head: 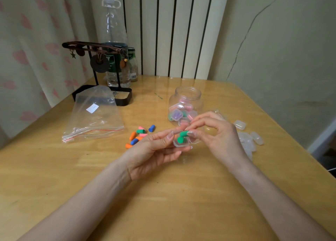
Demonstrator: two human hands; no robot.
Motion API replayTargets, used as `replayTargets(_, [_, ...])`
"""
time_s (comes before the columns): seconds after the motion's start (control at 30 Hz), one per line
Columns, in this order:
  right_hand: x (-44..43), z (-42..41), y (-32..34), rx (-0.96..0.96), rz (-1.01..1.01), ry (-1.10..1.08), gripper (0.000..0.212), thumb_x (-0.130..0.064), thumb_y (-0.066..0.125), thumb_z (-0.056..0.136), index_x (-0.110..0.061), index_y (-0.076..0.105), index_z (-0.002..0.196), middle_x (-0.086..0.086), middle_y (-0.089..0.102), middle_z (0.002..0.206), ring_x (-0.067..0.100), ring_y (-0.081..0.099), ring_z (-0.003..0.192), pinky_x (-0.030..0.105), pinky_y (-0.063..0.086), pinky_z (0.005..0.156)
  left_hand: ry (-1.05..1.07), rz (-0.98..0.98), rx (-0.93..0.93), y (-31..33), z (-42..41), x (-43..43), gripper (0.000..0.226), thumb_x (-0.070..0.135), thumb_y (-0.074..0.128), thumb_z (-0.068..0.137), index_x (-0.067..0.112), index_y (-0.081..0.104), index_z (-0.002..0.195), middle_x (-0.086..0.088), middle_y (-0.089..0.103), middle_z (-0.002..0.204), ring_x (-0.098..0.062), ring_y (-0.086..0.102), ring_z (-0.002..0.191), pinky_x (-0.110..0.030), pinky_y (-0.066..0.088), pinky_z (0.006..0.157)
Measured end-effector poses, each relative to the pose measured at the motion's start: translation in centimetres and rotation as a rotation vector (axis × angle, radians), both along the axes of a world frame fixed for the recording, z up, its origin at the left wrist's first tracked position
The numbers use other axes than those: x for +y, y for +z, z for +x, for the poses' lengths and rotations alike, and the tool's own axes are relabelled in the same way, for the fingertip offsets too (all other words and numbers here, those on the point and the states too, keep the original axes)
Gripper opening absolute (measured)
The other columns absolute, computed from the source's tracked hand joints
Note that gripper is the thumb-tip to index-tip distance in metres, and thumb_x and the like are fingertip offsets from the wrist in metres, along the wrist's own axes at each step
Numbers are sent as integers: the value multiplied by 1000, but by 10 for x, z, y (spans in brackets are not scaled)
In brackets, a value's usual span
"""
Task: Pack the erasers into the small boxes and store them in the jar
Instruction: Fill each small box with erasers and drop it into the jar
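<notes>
My left hand [154, 150] holds a small clear box [181, 144] open above the table, with one green eraser [180, 140] lying inside it. My right hand [218, 131] pinches a second green eraser [184, 133] at the box's mouth. Several loose erasers [139, 134], orange, blue, pink and green, lie on the table left of my hands. Behind my hands stands the open clear jar [185, 102], holding several filled small boxes. A heap of empty clear boxes [249, 141] lies to the right, partly hidden by my right hand.
An empty zip bag [94, 115] lies at the left. Behind it stand a black jewellery stand [101, 95], a tall plastic bottle [114, 41] and a small glass bottle [133, 66]. The wooden table's [163, 204] right edge runs close to the wall.
</notes>
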State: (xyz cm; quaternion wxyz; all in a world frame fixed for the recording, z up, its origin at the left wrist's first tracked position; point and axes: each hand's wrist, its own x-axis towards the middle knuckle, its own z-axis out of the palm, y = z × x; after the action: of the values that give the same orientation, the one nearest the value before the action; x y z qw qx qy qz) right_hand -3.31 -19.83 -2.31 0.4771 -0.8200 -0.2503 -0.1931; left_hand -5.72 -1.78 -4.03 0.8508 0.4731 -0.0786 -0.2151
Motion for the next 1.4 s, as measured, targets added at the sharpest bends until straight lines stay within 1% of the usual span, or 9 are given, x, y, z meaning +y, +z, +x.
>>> replayTargets(0.23, [7, -1, -8, 32, 24, 68, 9, -9, 79, 70, -14, 73, 76, 2, 66, 90, 17, 61, 97, 28, 45, 92, -32, -23, 14, 0, 0, -1, 40, 16, 50, 81, 4, 59, 118, -13, 71, 94, -23, 71, 86, -22, 57, 68])
replayTargets(0.47, [6, -5, -3, 116, 36, 83, 12, -25, 69, 73, -22, 71, 85, -7, 68, 93, 10, 62, 93, 35, 47, 85, -21, -40, 22, 0, 1, -1, 37, 16, 50, 81, 6, 62, 114, -14, 71, 100, -24, 71, 86, -22, 57, 67])
replayTargets(0.63, [-6, -1, 6, 269, 46, 136, 50, -40, 76, 68, -37, 57, 114, -13, 66, 111, 3, 61, 104, 27, 48, 89, 11, -76, 42, 0, 2, 2, 33, 22, 64, 78, 11, 70, 108, -14, 69, 108, -24, 70, 88, -24, 57, 66])
replayTargets(0.7, [-6, -4, 4, 327, -24, 220, 64, -33, 80, 69, -32, 51, 126, -13, 63, 121, -1, 58, 112, 25, 46, 94, 15, -91, 14, -2, 4, 3, 60, 31, 83, 64, 12, 66, 118, -12, 67, 109, -22, 69, 88, -25, 57, 66])
replayTargets(0.77, [0, -7, -2, 306, -125, 235, 71, -29, 79, 70, -30, 48, 134, -16, 56, 130, -5, 51, 119, 24, 42, 102, 58, -60, -16, -4, 6, 4, 79, 38, 91, 48, 12, 64, 118, -7, 67, 103, -17, 68, 84, -25, 56, 68])
replayTargets(0.9, [18, -14, -14, 149, -191, 200, 69, -28, 79, 73, -28, 48, 136, -17, 46, 142, -8, 36, 131, 10, 30, 105, 141, 109, -76, -8, 6, 4, 72, 54, 88, 41, 12, 70, 97, -6, 67, 87, -23, 66, 89, -25, 56, 74])
replayTargets(1.0, [24, -16, -19, 67, -130, 146, 54, -22, 77, 77, -26, 58, 127, -13, 57, 132, -5, 48, 122, 1, 35, 90, 127, 174, -97, -9, 4, 2, 52, 55, 81, 54, 14, 71, 84, -11, 62, 85, -30, 56, 97, -24, 52, 74])
replayTargets(1.2, [23, -17, -18, 73, -95, 130, 48, -20, 64, 78, -28, 61, 125, -14, 64, 120, 2, 60, 106, 16, 46, 91, 102, 144, -177, -9, 3, 2, 59, 51, 86, 49, 11, 72, 90, -6, 70, 89, -19, 64, 91, -24, 54, 75])
replayTargets(1.4, [24, -17, -17, 142, 28, 220, 48, -11, 73, 77, -28, 61, 120, -15, 67, 107, 6, 65, 94, 18, 53, 77, 183, 255, -238, -8, 1, 3, 32, 26, 62, 80, -2, 65, 95, -24, 67, 103, -29, 67, 99, -27, 53, 82])
